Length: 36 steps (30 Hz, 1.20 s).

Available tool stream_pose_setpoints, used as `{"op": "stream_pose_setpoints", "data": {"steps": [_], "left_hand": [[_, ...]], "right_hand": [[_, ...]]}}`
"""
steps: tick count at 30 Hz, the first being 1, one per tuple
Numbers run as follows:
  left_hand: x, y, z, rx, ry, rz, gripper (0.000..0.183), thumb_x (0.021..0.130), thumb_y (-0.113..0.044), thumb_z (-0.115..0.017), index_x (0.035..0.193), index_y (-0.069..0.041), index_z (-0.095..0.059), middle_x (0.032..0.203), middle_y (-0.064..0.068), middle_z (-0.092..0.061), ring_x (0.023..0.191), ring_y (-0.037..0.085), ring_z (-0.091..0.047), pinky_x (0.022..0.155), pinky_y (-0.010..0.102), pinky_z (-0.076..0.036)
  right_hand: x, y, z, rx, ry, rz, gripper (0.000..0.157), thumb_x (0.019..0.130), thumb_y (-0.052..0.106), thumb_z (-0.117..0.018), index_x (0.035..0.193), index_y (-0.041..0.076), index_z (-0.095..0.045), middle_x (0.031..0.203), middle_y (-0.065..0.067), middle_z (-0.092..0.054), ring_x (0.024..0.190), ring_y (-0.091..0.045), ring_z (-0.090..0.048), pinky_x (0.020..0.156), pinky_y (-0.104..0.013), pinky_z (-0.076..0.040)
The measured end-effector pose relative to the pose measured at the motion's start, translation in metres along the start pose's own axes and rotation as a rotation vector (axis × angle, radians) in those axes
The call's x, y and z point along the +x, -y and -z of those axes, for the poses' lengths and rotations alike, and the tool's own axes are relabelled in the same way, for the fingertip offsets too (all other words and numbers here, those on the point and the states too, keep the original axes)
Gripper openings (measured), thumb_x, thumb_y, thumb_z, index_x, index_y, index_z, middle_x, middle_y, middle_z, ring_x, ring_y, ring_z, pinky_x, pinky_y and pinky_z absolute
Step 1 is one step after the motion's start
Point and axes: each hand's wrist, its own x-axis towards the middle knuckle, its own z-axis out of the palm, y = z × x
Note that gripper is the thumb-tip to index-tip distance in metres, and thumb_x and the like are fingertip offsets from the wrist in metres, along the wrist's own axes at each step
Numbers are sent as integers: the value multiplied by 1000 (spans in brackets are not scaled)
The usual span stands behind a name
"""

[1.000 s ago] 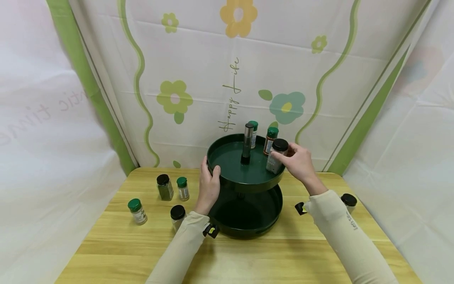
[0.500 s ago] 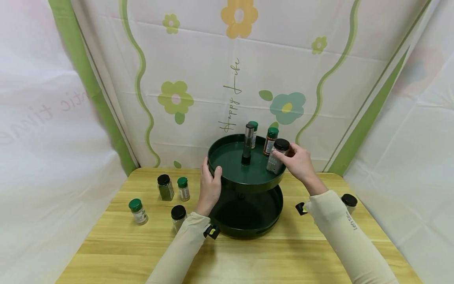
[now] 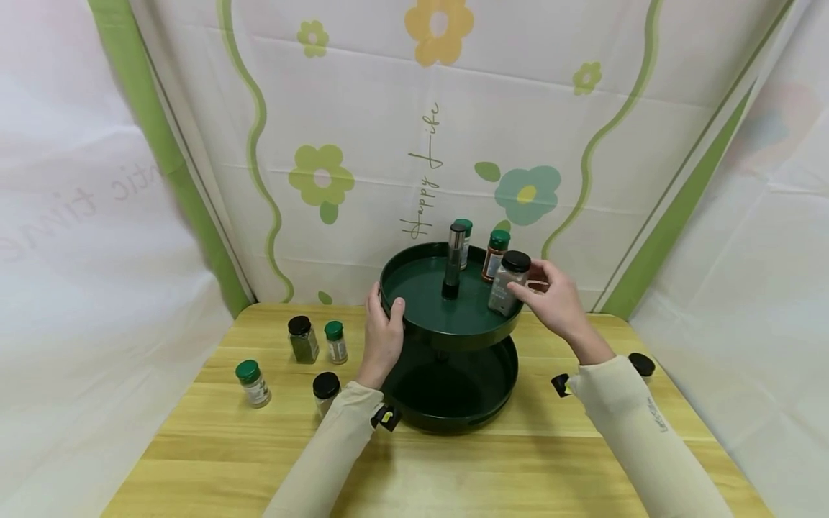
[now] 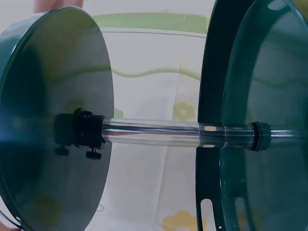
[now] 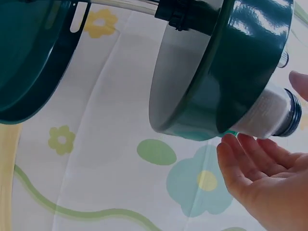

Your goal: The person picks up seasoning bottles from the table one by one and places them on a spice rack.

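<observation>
A clear spice jar with a black lid and greyish contents (image 3: pixel 508 289) stands on the upper tray (image 3: pixel 427 302) of a dark green two-tier turntable, close to its right rim. My right hand (image 3: pixel 557 298) is beside the jar, thumb in front and fingers behind. In the right wrist view, the fingers (image 5: pixel 255 166) are loosely bent and the thumb is apart from the jar. My left hand (image 3: pixel 383 338) rests on the outer wall of the upper tray at the left, its fingers extended. Two green-lidded spice jars, one with red contents (image 3: pixel 495 257), stand farther back on that tray.
On the wooden table (image 3: pixel 214 460) at the left stand a jar of green herbs (image 3: pixel 303 342), two green-lidded jars and a black-lidded jar (image 3: pixel 326 392). Another black-lidded jar (image 3: pixel 641 365) is at the right, partly behind my sleeve. The lower tray (image 3: pixel 453 388) sits beneath the upper one.
My right hand has loosened from the black-lidded jar and drawn slightly to the right. The jar stays by the right rim. My left hand stays on the upper tray.
</observation>
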Motion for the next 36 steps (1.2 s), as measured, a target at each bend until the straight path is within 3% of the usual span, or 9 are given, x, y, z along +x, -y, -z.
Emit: {"op": "stream_pose_setpoints", "data": {"steps": [6, 14, 21, 27, 36], "left_hand": [[12, 4, 5, -34, 20, -5, 60, 102, -36, -35, 151, -9, -15, 154, 11, -17, 138, 26, -23, 109, 46, -24], [23, 9, 10, -38, 48, 10, 55, 102, -29, -32, 151, -9, -16, 154, 10, -17, 139, 26, -20, 110, 46, -22], [23, 12, 11, -32, 65, 36, 58, 101, -32, -32, 152, -13, -15, 156, 8, -15, 141, 22, -16, 111, 45, -18], [22, 14, 12, -31, 71, 20, 57, 101, -30, -32, 152, -13, -14, 156, 10, -15, 141, 23, -15, 111, 47, -18], [20, 11, 11, -19, 77, -2, 56, 101, -23, -34, 153, -14, -14, 156, 6, -14, 140, 23, -19, 111, 45, -21]], "right_hand": [[-10, -4, 8, -5, 23, -3, 64, 90, 32, -65, 139, -2, -40, 124, -21, -50, 115, -36, -47, 97, -51, -39], [-19, -26, 20, -69, 11, -56, 60, 93, 37, -60, 136, -2, -44, 126, -20, -51, 115, -39, -50, 92, -50, -43], [-30, -43, 35, -145, 4, -97, 58, 95, 37, -55, 134, -4, -45, 127, -25, -50, 113, -44, -49, 89, -54, -43], [-37, -56, 46, -232, 6, -129, 60, 96, 40, -52, 134, -6, -44, 128, -26, -50, 112, -45, -49, 88, -55, -43], [-44, -77, 59, -348, -36, -123, 54, 96, 29, -54, 130, -13, -45, 124, -32, -50, 112, -45, -47, 92, -55, -39]]}}
